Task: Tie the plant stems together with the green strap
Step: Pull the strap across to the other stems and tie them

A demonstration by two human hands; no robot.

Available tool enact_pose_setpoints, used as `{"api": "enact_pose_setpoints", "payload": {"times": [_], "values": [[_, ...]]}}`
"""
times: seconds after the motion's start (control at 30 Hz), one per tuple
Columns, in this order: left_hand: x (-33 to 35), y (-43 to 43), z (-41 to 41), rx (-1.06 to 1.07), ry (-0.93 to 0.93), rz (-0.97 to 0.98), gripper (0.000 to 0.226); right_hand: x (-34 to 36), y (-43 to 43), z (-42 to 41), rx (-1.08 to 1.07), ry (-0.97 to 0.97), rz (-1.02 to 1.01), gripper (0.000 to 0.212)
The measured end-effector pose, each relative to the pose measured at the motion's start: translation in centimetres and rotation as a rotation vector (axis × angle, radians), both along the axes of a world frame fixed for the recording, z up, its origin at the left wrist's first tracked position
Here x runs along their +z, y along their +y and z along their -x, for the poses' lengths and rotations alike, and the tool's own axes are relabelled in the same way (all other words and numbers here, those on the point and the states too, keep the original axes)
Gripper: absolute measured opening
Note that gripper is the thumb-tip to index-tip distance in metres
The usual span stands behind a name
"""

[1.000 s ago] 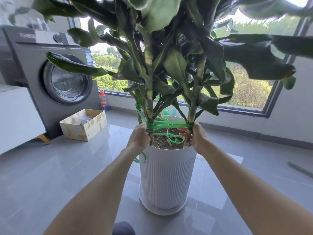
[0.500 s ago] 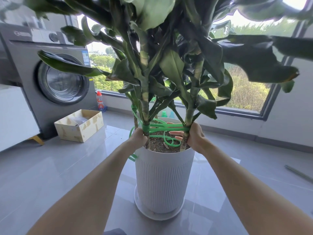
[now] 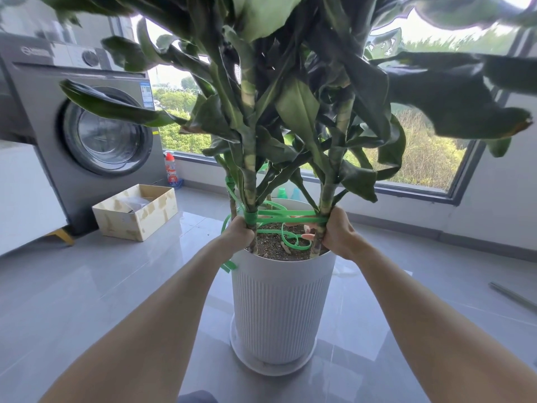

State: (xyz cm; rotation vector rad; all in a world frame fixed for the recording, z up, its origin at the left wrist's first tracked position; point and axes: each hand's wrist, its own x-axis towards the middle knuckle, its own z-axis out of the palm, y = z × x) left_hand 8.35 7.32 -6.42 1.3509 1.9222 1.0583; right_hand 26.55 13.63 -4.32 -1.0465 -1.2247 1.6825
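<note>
Green flat strap (image 3: 290, 219) looped round striped stems (image 3: 249, 170) above white ribbed pot (image 3: 279, 301); left hand (image 3: 236, 234), right hand (image 3: 338, 232) gripped stems; ends loose, tying judged unfinished.

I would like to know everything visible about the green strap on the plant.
The flat, bright green plastic-looking strap runs in several bands between the pale left stem and right stem, wrapped round both just above the soil. One loose loop lies over the soil; another hangs outside the white ribbed pot. The left hand and right hand grip the stems at the wraps.
</note>
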Motion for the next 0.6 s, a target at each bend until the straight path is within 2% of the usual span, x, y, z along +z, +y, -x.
{"api": "enact_pose_setpoints", "payload": {"times": [0.23,0.37,0.6], "values": [[0.7,-0.7,-0.5,0.042,0.038,0.013,0.031,0.0,0.0,-0.2,0.078,-0.046,-0.044,0.04],[1.0,-1.0,-0.8,0.047,0.07,0.036,0.034,0.2,0.1,-0.1,0.003,-0.078,-0.055,0.034],[1.1,-1.2,-1.1,0.081,0.08,0.027,0.033,0.4,-0.2,-0.1,-0.111,-0.228,-0.213,0.032]]}}
